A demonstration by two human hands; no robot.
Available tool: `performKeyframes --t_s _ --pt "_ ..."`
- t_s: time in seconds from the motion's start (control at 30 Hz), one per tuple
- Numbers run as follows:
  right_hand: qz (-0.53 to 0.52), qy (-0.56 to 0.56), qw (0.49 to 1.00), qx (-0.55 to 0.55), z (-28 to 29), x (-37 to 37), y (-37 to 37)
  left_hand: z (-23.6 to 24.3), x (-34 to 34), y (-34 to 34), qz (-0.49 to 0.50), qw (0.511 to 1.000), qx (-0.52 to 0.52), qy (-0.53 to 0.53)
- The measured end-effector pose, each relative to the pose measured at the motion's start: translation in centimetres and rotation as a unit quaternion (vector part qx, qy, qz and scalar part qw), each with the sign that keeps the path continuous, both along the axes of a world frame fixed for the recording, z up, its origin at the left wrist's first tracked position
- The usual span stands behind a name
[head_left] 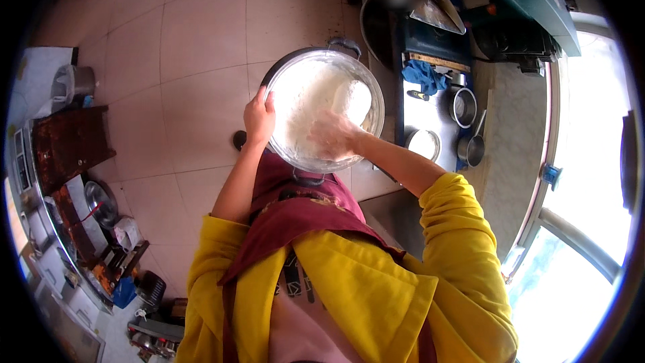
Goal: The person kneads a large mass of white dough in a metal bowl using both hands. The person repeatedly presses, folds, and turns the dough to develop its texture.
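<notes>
A wide, round metal pot [378, 111] with dark loop handles is in front of my body, and white flour [295, 107] fills much of its inside. On its left side my left hand [259, 119] grips the rim, thumb over the edge. My right hand [336, 136] reaches into the pot from the right. Its flour-dusted fingers look spread in the flour, their tips partly hidden. A smooth, bright white mound [353, 101], perhaps dough or packed flour, lies beyond that hand, against the pot's right wall.
To the right stands a counter with a blue cloth [423, 76], a metal pot [463, 107], a long-handled saucepan [471, 150] and a round pale-filled pan [423, 144]. Green machinery [517, 0] stands at the far right. Brown shelving [70, 144] lines the left, beyond the tiled floor [201, 94].
</notes>
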State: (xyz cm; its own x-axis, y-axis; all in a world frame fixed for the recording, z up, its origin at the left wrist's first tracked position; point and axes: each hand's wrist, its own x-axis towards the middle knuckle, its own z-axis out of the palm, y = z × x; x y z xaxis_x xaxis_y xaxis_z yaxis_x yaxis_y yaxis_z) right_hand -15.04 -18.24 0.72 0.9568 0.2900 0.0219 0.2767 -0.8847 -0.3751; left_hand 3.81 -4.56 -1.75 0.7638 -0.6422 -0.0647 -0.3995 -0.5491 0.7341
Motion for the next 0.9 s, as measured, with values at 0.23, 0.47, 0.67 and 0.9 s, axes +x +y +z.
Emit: performKeyframes --t_s 0.23,0.47,0.67,0.9 --pt "-0.005 -0.101 0.992 0.079 -3.1 -0.1 -0.1 1.1 -0.5 0.0 0.024 0.999 0.024 -0.009" --pt "-0.047 -0.025 0.996 0.071 -3.5 3.9 1.5 0.8 -0.7 -0.1 0.039 0.998 -0.044 -0.005" --pt "-0.084 0.007 0.996 0.029 -5.8 6.5 2.3 0.3 -0.6 -0.1 0.037 0.999 -0.031 0.017" --pt "-0.113 -0.035 0.993 -0.010 -4.4 7.9 2.4 -0.7 0.6 -0.2 0.016 0.999 -0.030 -0.038"
